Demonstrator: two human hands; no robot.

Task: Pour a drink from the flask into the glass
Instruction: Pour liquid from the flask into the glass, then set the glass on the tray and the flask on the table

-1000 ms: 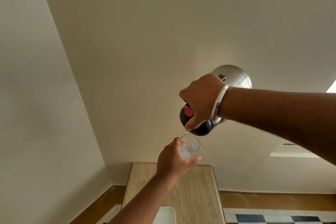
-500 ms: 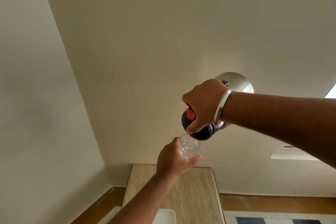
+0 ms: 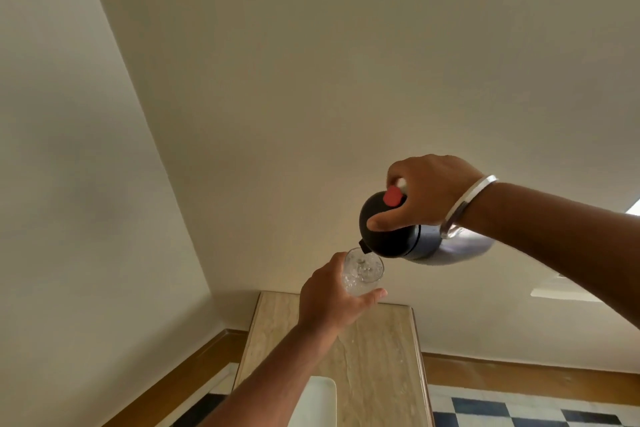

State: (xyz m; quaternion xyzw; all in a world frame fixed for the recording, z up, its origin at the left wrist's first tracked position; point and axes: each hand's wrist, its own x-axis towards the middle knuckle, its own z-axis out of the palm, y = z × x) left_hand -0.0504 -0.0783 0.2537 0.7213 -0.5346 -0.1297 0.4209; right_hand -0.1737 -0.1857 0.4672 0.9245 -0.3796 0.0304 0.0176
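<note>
My right hand (image 3: 424, 192) grips a steel flask (image 3: 412, 241) with a black domed top and a red button, tipped over to the left with its spout pointing down. Directly under the spout sits a small clear glass (image 3: 362, 276), held up in the air by my left hand (image 3: 330, 300) wrapped around its near side. Clear liquid shows in the glass and at the spout. My right thumb lies across the black top. A silver bangle circles my right wrist. Most of the flask's steel body is hidden behind my right forearm.
Below my hands is a narrow beige stone-topped table (image 3: 381, 357) against the cream wall. A white dish (image 3: 317, 402) lies at its near end. A brown skirting runs along the wall, and a blue and white chequered floor (image 3: 519, 409) lies to the right.
The flask has swung down and tilted further, so its spout now hangs over the glass rim. The left hand has kept the glass in nearly the same place.
</note>
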